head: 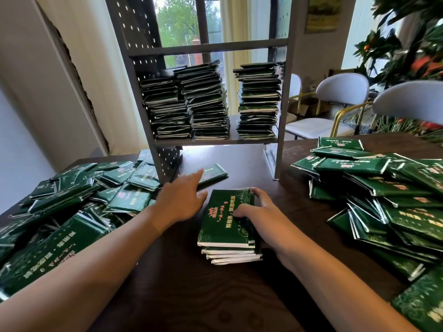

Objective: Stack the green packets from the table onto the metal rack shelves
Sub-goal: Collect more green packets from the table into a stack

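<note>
Small stack of green packets [227, 226] at centre of dark worktop [172, 283], nearer front edge, approx. four or five deep, top one face up. Right hand [257, 208] on stack's right side, grip closed round it: thumb on top face, fingers curled over far right corner. Left hand [183, 200] just left of stack, grip wide, fingers straight, tips reaching a single packet [212, 172] lying flat under the rack; contact w/ it can't be told. Metal rack [211, 140] at worktop's back edge, lower shelf carrying three tall packet stacks [206, 101], upper shelf bare. Loose heap [72, 200] along worktop's left edge, second heap [388, 188] along right edge. White chairs [335, 104] beyond right back corner, plant further right.
</note>
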Motion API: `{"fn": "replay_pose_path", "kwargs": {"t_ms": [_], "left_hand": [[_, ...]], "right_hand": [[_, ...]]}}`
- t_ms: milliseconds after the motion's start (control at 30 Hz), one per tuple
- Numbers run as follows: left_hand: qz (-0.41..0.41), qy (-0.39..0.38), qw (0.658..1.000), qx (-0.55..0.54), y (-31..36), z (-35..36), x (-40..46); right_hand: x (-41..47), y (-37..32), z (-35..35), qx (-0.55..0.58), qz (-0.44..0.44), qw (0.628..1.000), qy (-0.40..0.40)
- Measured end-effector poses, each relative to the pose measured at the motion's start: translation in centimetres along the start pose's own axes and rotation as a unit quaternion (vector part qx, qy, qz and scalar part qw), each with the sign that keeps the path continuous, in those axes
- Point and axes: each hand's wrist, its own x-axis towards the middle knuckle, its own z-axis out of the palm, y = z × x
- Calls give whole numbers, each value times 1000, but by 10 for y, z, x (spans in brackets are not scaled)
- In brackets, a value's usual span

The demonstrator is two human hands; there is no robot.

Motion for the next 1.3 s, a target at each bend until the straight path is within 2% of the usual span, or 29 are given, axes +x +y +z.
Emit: {"fn": "replay_pose_path", "kwargs": {"t_ms": [67, 300, 533, 667, 833, 1067, 1300], "left_hand": [[-17, -55, 998, 15, -4, 5, 3], [81, 28, 993, 80, -1, -4, -36], [87, -72, 986, 124, 10, -35, -99], [56, -53, 994, 74, 13, -47, -101], [-41, -134, 988, 65, -3, -40, -85], [-114, -177, 977, -19, -1, -50, -90], [-94, -129, 979, -126, -4, -60, -90]], "right_hand": [[1, 0, -1, 4, 6, 1000, 0], [5, 6, 0, -15, -12, 1000, 8], [2, 3, -1, -30, -15, 999, 15], [4, 4, -2, -29, -11, 999, 19], [1, 1, -3, -19, -3, 999, 30], [0, 1, -3, -14, -3, 1000, 18], [-3, -1, -2, -33, -10, 999, 24]]}}
